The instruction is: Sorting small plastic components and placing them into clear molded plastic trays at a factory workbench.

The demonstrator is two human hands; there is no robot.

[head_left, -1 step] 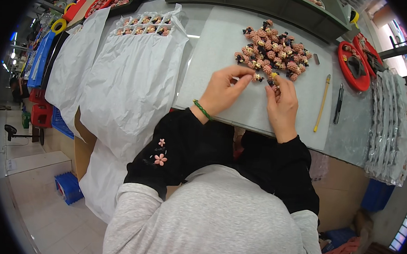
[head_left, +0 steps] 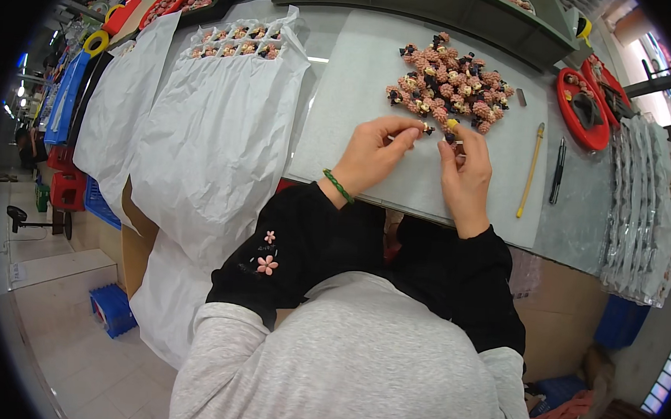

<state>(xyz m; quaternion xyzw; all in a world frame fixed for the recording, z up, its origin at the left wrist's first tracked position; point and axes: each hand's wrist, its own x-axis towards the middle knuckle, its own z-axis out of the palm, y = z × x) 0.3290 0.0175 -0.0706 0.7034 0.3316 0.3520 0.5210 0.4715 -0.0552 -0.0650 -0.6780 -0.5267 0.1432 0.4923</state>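
Spread across the pale mat (head_left: 358,96) on the tabletop, upper centre of the frame, the heap of small pink ornaments (head_left: 451,82) is feeding both my hands, left (head_left: 373,156) and right (head_left: 464,175), each pinching one piece at its near edge; joining them is probably needing careful alignment.

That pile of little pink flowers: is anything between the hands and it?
Nothing visible. The left hand and right hand are at the near edge of the flower pile on the white mat, fingertips pinching small pieces.
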